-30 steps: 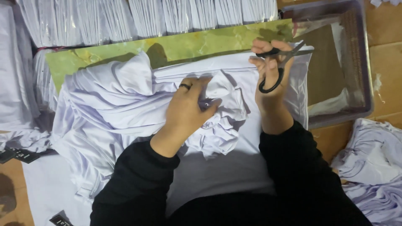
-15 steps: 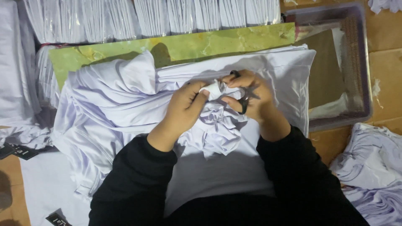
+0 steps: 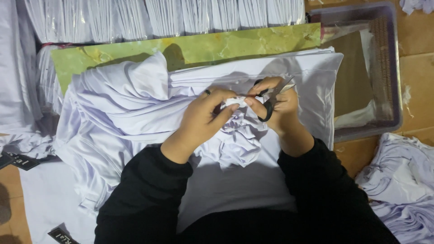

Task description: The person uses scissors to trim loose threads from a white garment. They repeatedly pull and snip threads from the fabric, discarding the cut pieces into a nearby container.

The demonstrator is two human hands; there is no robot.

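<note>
head view looks down on a white garment (image 3: 135, 108) spread and bunched over a green board (image 3: 190, 47). the left hand (image 3: 203, 117) pinches a small gathered bit of the white cloth (image 3: 233, 103) between thumb and fingertips, closed tight on it. the right hand (image 3: 275, 106) is closed through the black loops of a pair of scissors (image 3: 271, 97), blades pointing up and to the right, right beside the pinched cloth; whether the blades are open or shut i cannot tell. judging by the crumpled fabric under both hands, the work on this piece looks underway and not finished, with the garment not folded. behind the board stands a row of packed white garments (image 3: 181, 16) in clear wrap. to the right sits a purple plastic basket (image 3: 389, 68) on a brown tiled floor (image 3: 418, 72), with a loose heap of white cloth (image 3: 402, 180) at lower right. small black tags (image 3: 20, 160) lie at the left edge
</note>
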